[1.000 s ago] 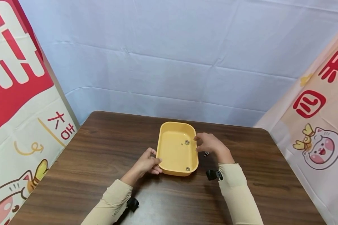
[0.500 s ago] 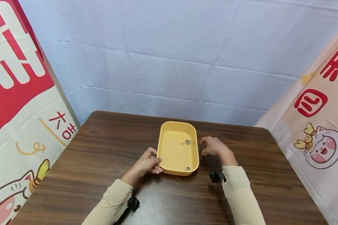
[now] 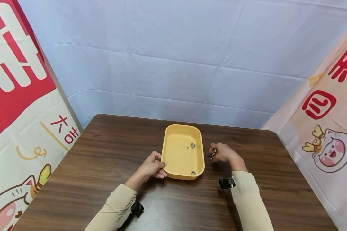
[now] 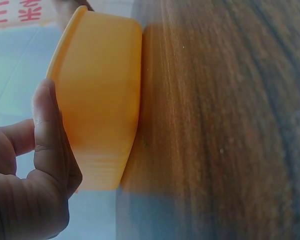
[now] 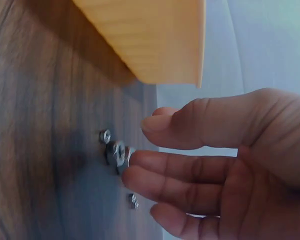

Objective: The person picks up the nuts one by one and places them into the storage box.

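A yellow rectangular box [image 3: 177, 154], open at the top, sits on the table with two larger metal nuts [image 3: 192, 145] and a tiny one inside. My left hand [image 3: 150, 166] holds its near left corner, thumb at the rim; the box's outer wall [image 4: 100, 95] fills the left wrist view. To the right of the box, my right hand [image 3: 224, 153] hovers low over several metal nuts [image 3: 213, 154]. Its thumb and fingers stand apart in the right wrist view. A larger nut [image 5: 117, 152] lies by the fingertips, another is partly hidden behind them, and a small nut [image 5: 134, 201] lies lower.
The dark wood-grain table [image 3: 173, 205] extends around the box on all sides. A pale cloth [image 3: 173, 64] hangs behind its far edge. Printed banners stand at the left [image 3: 17, 128] and right. A black wrist camera [image 3: 226, 183] sits under each forearm.
My right hand has left the box's right rim and moved right, down to the nuts on the table. My left hand and the box stay in place.
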